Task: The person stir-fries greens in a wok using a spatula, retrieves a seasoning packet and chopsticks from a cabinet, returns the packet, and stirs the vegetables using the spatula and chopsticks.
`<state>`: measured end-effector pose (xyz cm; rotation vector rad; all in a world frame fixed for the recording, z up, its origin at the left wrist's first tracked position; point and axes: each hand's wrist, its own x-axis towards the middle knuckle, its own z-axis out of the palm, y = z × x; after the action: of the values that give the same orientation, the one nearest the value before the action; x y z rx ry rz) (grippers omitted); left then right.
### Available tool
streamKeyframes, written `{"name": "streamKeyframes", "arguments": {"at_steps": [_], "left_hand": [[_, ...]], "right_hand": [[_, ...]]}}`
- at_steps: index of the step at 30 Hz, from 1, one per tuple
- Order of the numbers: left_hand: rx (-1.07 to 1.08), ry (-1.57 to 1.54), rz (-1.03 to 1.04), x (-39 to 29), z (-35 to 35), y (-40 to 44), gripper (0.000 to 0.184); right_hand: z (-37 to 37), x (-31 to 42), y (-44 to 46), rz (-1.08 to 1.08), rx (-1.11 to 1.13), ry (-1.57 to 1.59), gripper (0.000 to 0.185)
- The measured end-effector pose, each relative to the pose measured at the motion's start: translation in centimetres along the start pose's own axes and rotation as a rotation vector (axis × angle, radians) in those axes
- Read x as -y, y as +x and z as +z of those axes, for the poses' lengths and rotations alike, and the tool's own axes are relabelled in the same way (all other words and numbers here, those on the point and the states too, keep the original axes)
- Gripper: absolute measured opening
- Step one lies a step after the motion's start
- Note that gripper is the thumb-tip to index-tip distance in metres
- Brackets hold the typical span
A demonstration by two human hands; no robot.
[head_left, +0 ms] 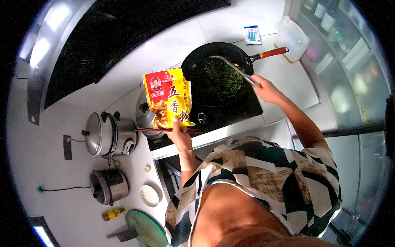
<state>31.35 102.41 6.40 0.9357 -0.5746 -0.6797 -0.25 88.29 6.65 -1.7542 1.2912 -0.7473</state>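
My left hand point(180, 136) is closed on the lower edge of a red and yellow packet of five-spice powder point(168, 99), held upright beside the wok. Dark red chopsticks point(150, 129) run past the same hand; whether the fingers grip them too I cannot tell. My right hand point(267, 89) is wrapped round the handle of a metal spatula point(242, 74). Its far end reaches into the black wok point(191, 88), where dark green shredded leaves point(224, 78) lie. The wok's wooden handle point(273, 53) points right, and the packet covers part of the stove's left side.
Behind the packet, a lid point(144, 108) shows partly. Two metal cookers point(125, 133) point(119, 187) stand left, near a white bowl point(149, 195), a bottle point(112, 214), a cleaver point(123, 235) and a green round board point(144, 224). A plastic jug point(292, 39) and white packet point(252, 35) stand behind.
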Motion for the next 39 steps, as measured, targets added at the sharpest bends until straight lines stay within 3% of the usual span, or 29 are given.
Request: {"name": "streamKeyframes", "arguments": {"at_steps": [4,6,7,10,12,16,20,21,25,28,34,39], "left_hand": [[-0.056,-0.040,-0.015,-0.2,-0.4,0.0,0.030],[-0.040,-0.060,-0.008,-0.2,-0.2,0.1,0.032],[-0.057,-0.052,-0.008,-0.9,0.4,-0.4,0.036],[-0.092,-0.050,-0.003,-0.6,0.3,-0.1,0.038],[-0.091,-0.044,0.000,-0.5,0.3,0.1,0.039],[-0.013,0.023,-0.011,-0.2,-1.0,0.6,0.036],[0.020,0.012,-0.006,-0.2,-1.3,0.5,0.037],[0.014,0.017,-0.011,-0.3,-1.3,0.5,0.037],[-0.017,0.038,-0.016,-0.6,-1.2,0.6,0.038],[-0.014,0.053,-0.017,-0.5,-1.2,0.3,0.039],[-0.068,0.003,0.000,-2.0,1.0,-0.6,0.027],[-0.080,-0.008,0.024,-1.4,1.3,-0.9,0.027]], "right_hand": [[1.1,-1.3,1.5,0.180,0.003,0.223,0.025],[2.2,-8.0,4.4,-0.460,-0.089,-0.517,0.019],[1.8,-8.1,4.3,-0.526,0.023,-0.699,0.018],[-0.1,-6.1,1.9,-0.560,-0.049,-0.493,0.013],[-1.6,-5.8,0.4,-0.538,-0.237,-0.406,0.012],[-5.1,-2.9,-1.6,0.372,0.074,0.452,0.015],[-5.9,-1.1,-4.8,0.463,0.244,0.668,0.040],[-6.5,-0.5,-5.3,0.415,0.254,0.622,0.039],[-9.9,4.1,-6.4,0.128,0.191,-0.194,0.041],[-13.2,5.6,-7.3,-0.148,0.244,-0.580,0.041],[-11.9,9.8,-5.3,-0.148,0.317,-0.970,0.037],[-9.8,1.7,0.7,-0.183,0.150,-0.837,0.038]]}}
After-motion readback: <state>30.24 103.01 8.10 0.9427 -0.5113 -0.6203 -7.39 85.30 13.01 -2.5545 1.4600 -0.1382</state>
